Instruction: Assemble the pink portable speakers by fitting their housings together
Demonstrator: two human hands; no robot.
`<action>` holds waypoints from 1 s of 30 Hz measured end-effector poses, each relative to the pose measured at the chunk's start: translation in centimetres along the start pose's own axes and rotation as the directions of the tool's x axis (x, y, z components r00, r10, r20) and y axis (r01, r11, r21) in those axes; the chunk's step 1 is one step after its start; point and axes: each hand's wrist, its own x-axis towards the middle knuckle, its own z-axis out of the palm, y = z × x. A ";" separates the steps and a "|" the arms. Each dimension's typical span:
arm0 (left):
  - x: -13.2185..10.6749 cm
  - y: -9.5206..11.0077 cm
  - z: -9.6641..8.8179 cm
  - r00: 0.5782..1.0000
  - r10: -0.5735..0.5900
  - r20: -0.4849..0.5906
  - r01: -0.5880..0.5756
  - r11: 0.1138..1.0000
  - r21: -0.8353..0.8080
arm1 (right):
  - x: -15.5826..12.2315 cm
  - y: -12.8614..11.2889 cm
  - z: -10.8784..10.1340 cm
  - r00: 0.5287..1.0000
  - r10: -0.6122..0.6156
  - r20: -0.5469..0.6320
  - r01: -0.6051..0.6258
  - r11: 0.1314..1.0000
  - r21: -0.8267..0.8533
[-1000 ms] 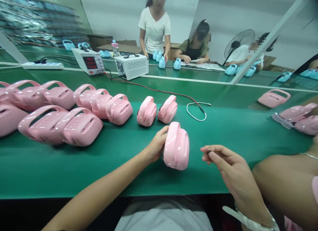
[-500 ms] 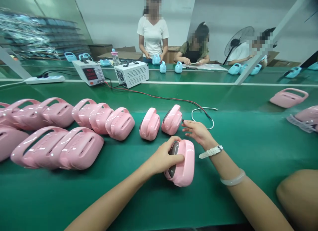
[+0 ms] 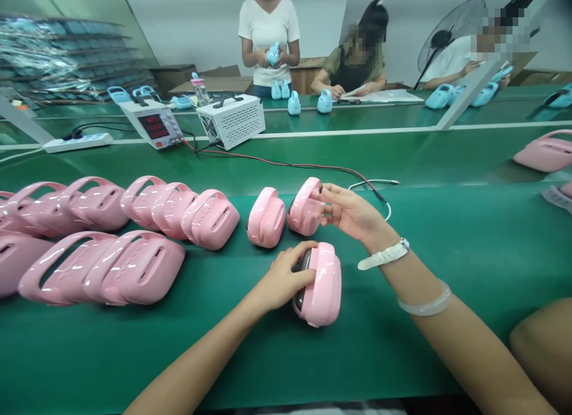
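My left hand (image 3: 286,279) grips a glossy pink handled unit (image 3: 322,287) that lies on the green belt (image 3: 424,248), with its dark face turned toward my fingers. My right hand (image 3: 349,213), with a white watch on the wrist, reaches forward. Its fingers close on the right edge of a second pink unit (image 3: 304,208) just beyond. A third pink unit (image 3: 267,217) stands to the left of that one. A white cable loop (image 3: 374,183) and a red-black lead (image 3: 286,163) lie just behind my right hand.
Several more pink units (image 3: 134,242) crowd the belt's left side. A power supply (image 3: 154,122) and a white box (image 3: 232,119) stand at the back left. Across the far belt, a person in a white top (image 3: 268,28) and seated people handle blue units (image 3: 325,100).
My right hand has come from near my body, forward over the belt, and onto the second pink unit. My left hand has turned the nearest unit so that its dark face shows.
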 end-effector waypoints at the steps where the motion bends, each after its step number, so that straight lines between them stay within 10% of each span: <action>1: 0.1 -0.1 0.1 1.000 0.006 -0.008 -0.006 1.000 -0.012 | 0.0 -0.2 0.1 1.000 -0.014 0.013 0.014 1.000 0.023; 6: 0.0 -0.1 0.2 0.998 0.055 -0.020 -0.055 0.998 -0.040 | -3.2 -2.1 -1.4 0.967 -0.252 -0.036 0.252 0.968 0.006; 13: 0.3 0.7 0.5 0.996 0.094 -0.006 -0.094 0.992 -0.082 | -15.4 -3.8 -3.7 0.843 -0.488 -0.229 0.375 0.836 -0.400; 22: 0.3 1.1 1.3 0.990 0.093 -0.106 -0.104 0.989 -0.104 | -21.0 2.0 -2.5 0.992 0.035 -0.124 -0.073 0.947 -0.312; 30: 0.4 1.2 2.3 0.976 0.103 -0.190 -0.129 0.983 -0.132 | -19.2 3.8 -2.0 0.996 0.088 -0.004 -0.087 0.980 -0.180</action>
